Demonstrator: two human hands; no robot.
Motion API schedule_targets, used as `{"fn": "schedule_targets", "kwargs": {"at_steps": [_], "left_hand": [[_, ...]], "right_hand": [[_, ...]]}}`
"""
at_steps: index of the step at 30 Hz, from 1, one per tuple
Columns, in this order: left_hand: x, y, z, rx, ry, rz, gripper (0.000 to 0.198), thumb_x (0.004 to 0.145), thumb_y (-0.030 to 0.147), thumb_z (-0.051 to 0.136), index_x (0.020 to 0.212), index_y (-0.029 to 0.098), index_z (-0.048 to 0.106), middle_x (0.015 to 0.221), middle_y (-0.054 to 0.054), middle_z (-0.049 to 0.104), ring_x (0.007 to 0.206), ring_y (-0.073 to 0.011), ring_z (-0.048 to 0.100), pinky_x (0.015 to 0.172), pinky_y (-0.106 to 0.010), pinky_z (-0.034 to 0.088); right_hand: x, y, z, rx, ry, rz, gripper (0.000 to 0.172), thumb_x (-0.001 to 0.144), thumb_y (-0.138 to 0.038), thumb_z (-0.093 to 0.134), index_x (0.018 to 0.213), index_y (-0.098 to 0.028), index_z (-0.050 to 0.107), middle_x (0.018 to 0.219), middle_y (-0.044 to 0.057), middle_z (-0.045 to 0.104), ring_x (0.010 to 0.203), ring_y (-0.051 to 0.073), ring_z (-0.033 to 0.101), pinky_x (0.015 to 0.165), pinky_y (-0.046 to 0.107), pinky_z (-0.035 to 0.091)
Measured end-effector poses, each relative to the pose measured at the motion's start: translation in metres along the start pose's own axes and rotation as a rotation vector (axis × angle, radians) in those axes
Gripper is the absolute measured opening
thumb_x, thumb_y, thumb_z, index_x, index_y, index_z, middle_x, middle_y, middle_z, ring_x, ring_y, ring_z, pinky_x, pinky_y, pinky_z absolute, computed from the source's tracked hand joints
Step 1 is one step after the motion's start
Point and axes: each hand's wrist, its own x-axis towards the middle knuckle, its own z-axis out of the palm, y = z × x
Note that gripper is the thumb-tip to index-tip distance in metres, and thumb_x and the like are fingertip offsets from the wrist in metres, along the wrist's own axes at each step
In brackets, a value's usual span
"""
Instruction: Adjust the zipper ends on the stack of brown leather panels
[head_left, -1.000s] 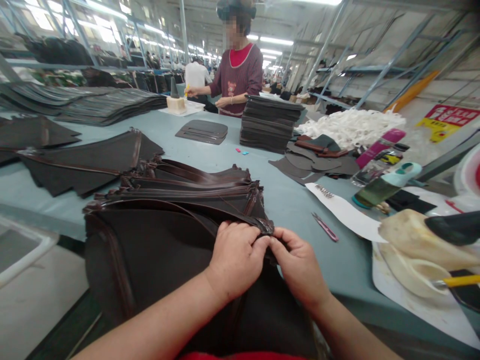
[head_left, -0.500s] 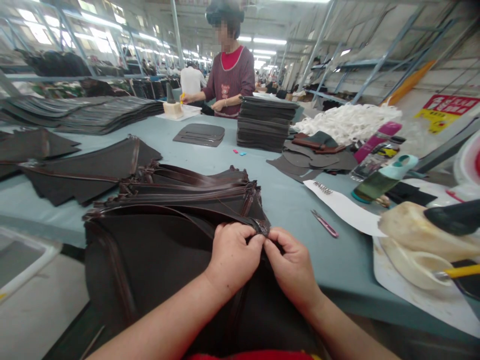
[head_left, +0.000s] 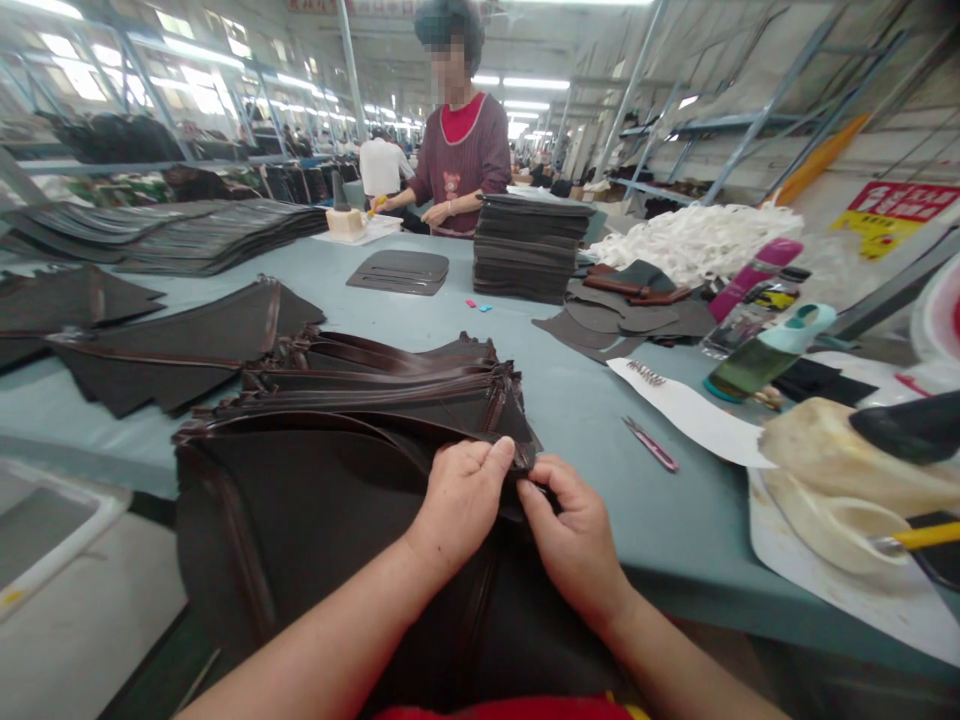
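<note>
A large dark brown leather-like panel [head_left: 322,530] with glossy brown seams hangs over the table's front edge toward me. My left hand [head_left: 469,490] is closed on its top edge, thumb lying along the edge near the right corner. Just beside it, my right hand [head_left: 570,520] pinches that same corner between thumb and fingers. The fingertips under the material are hidden. Behind the held panel lies a stack of similar dark panels [head_left: 375,375], their seamed edges bunched together.
Thread snips [head_left: 651,444] lie right of my hands, near a white strip [head_left: 690,415]. Farther right stand a green bottle [head_left: 769,355] and a glue bowl [head_left: 840,530]. A tall stack of dark pieces [head_left: 529,250] stands ahead; a co-worker [head_left: 465,160] works across the table [head_left: 585,390].
My left thumb has lifted from the corner and now lies along the panel's edge. My right hand has shifted slightly left and down, still pinching the corner.
</note>
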Motion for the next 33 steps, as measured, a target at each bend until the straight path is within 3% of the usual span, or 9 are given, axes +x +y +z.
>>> {"fn": "schedule_targets", "kwargs": {"at_steps": [3,6,11,18,22,24,28,30,33], "left_hand": [[-0.002,0.003,-0.006,-0.100,-0.080,0.029,0.031,0.081,0.034,0.042,0.066,0.016,0.062,0.071,-0.001,0.063,0.071,-0.0139,0.055,0.068,-0.023,0.041],[-0.003,0.005,-0.006,-0.106,-0.063,-0.007,0.018,0.074,0.024,0.049,0.068,0.016,0.064,0.072,-0.001,0.063,0.073,-0.0140,0.055,0.069,-0.023,0.041],[-0.002,0.006,-0.001,-0.110,-0.039,-0.052,0.026,0.076,0.022,0.044,0.060,0.016,0.063,0.063,0.000,0.061,0.066,-0.0131,0.055,0.061,-0.022,0.040],[-0.006,0.000,0.003,0.040,0.014,0.018,0.026,0.076,0.016,0.044,0.055,0.016,0.059,0.063,0.000,0.060,0.066,-0.0132,0.054,0.065,-0.023,0.041],[-0.011,-0.001,0.002,0.243,-0.016,0.137,0.028,0.080,0.013,0.038,0.066,0.019,0.061,0.080,-0.002,0.064,0.078,-0.0144,0.055,0.072,-0.024,0.042],[-0.013,0.006,-0.005,0.396,-0.098,0.188,0.028,0.080,0.013,0.036,0.072,0.019,0.062,0.082,-0.003,0.065,0.077,-0.0153,0.056,0.070,-0.025,0.042],[-0.008,0.034,-0.033,0.651,-0.252,0.127,0.031,0.080,0.028,0.041,0.059,0.019,0.062,0.059,-0.003,0.061,0.054,-0.0161,0.054,0.052,-0.026,0.037],[0.006,0.043,-0.047,0.680,-0.180,0.091,0.037,0.080,0.039,0.041,0.056,0.019,0.061,0.053,-0.002,0.058,0.050,-0.0151,0.051,0.048,-0.025,0.034],[0.041,0.036,-0.056,0.723,-0.055,0.155,0.030,0.079,0.039,0.044,0.065,0.020,0.063,0.065,-0.003,0.062,0.062,-0.0164,0.056,0.055,-0.025,0.038]], "right_hand": [[0.006,-0.001,-0.004,0.094,-0.019,0.148,0.009,0.080,-0.022,0.049,0.074,-0.018,0.054,0.080,0.003,0.056,0.077,0.016,0.052,0.075,0.028,0.041],[0.008,-0.002,-0.005,0.118,-0.036,0.189,0.011,0.079,-0.025,0.050,0.072,-0.018,0.053,0.078,0.002,0.055,0.075,0.016,0.051,0.073,0.027,0.041],[0.008,-0.002,-0.007,0.156,-0.080,0.214,0.013,0.078,-0.029,0.053,0.071,-0.018,0.053,0.078,0.002,0.055,0.078,0.017,0.052,0.075,0.028,0.041],[0.018,-0.004,-0.007,0.229,-0.160,0.452,0.026,0.072,-0.042,0.060,0.075,-0.017,0.056,0.070,0.001,0.058,0.069,0.017,0.052,0.063,0.027,0.041],[0.016,0.000,-0.002,0.050,-0.136,0.341,0.025,0.078,-0.040,0.051,0.066,-0.019,0.050,0.068,0.001,0.054,0.073,0.019,0.052,0.068,0.030,0.041],[0.012,0.004,0.001,-0.039,-0.113,0.264,0.024,0.081,-0.039,0.047,0.066,-0.019,0.050,0.070,0.002,0.054,0.075,0.020,0.052,0.070,0.031,0.041],[0.002,0.012,0.009,-0.164,-0.074,0.085,0.023,0.084,-0.036,0.042,0.073,-0.020,0.053,0.076,0.005,0.056,0.076,0.020,0.052,0.069,0.031,0.043],[-0.003,0.016,0.012,-0.209,-0.047,-0.007,0.021,0.085,-0.034,0.040,0.077,-0.020,0.054,0.077,0.006,0.055,0.075,0.020,0.052,0.068,0.031,0.043],[-0.010,0.021,0.016,-0.265,-0.007,-0.113,0.018,0.086,-0.029,0.040,0.077,-0.020,0.052,0.076,0.007,0.054,0.074,0.020,0.051,0.068,0.031,0.044]]}}
